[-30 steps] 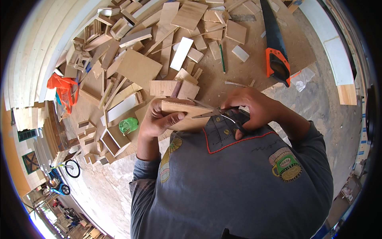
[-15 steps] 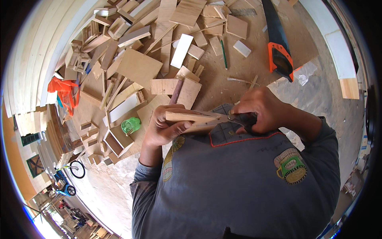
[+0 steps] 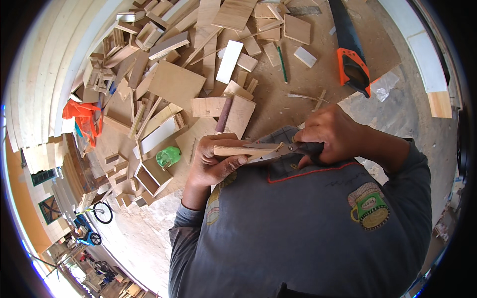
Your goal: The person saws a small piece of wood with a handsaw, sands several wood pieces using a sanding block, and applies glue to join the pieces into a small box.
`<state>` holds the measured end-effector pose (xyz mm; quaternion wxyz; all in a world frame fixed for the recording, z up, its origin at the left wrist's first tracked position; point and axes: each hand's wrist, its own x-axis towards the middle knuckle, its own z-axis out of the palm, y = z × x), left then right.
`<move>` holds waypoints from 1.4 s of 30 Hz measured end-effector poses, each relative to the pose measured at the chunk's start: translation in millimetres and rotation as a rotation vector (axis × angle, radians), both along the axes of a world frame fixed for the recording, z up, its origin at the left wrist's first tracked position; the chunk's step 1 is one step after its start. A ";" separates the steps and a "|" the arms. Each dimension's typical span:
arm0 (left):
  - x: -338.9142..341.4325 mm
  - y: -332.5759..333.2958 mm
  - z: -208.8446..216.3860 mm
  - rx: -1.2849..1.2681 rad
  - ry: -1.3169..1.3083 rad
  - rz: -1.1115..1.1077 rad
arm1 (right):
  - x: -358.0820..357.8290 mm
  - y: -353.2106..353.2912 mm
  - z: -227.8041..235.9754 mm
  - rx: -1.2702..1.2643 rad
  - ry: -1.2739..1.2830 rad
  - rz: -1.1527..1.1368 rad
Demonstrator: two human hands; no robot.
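Note:
Close to my chest, my left hand (image 3: 212, 161) grips a small flat piece of wood (image 3: 236, 151), with the thumb along its near side. Closed round the dark handles of a pair of scissors (image 3: 291, 148) is my right hand (image 3: 330, 134). The metal blades of the scissors point left, parted, and lie along the right end of the wood piece. A thin pale sliver stands up at that end, near the pivot. My fingers hide most of the handles.
Many wood offcuts and a square board (image 3: 176, 83) cover the worktop ahead. A handsaw (image 3: 353, 69) with an orange handle lies at the far right. A green pencil (image 3: 282, 64), a dark rod (image 3: 224, 115), a green plastic cup-like thing (image 3: 168, 157) and an orange bag (image 3: 84, 119) are also there.
The wood piece has tilted in my left hand and now shows its edge more. The scissors blades appear more parted around its end. The whole view has shifted slightly.

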<state>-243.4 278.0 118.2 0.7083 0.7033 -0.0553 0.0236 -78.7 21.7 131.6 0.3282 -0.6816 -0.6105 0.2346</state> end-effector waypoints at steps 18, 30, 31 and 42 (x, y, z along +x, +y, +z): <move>2.5 -1.1 -0.8 0.082 0.058 -0.042 | -5.3 -0.2 0.8 0.002 -0.144 0.031; 6.7 4.4 -12.1 -0.140 0.225 0.106 | 22.7 6.5 10.8 -0.400 0.027 -0.165; 6.6 6.5 -21.4 -0.177 0.219 0.137 | 20.1 4.5 4.5 -0.320 -0.054 -0.199; 7.7 13.2 -40.5 -0.324 0.256 0.175 | 20.5 7.9 3.4 -0.324 0.334 -0.260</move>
